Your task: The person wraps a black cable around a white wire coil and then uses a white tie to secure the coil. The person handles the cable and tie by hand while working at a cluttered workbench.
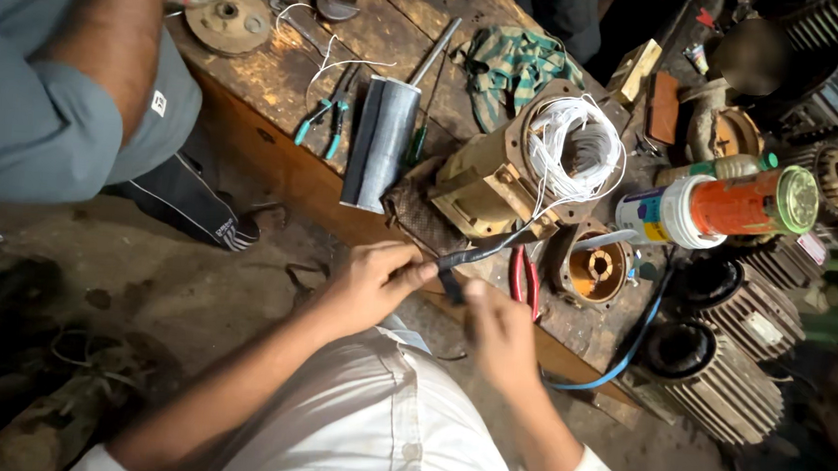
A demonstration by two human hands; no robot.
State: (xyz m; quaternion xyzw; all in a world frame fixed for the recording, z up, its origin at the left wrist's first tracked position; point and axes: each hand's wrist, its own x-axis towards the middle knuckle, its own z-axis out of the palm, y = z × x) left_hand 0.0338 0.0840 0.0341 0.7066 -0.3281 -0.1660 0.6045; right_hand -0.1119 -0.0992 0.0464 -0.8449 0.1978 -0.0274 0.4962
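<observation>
white button-up shirt, short sleeves with folded cuffs, small pale buttons down the front — bare forearms, no gloves

A single head-worn camera is looking steeply down over the wearer's forearms, close above the wooden bench (284,76). It is facing the bench edge and the floor (149,288) below.

A cylindrical plastic container (726,208) lies on its side on the workbench, up and to the right of the right hand (500,335), past the motor housing. Its label is orange-red around the middle, its near end is white with a blue patch, and its far end has a green lid. Just behind it lies 1 smaller bottle (719,169) with a green cap and a pale label. No signs or screens show.
</observation>
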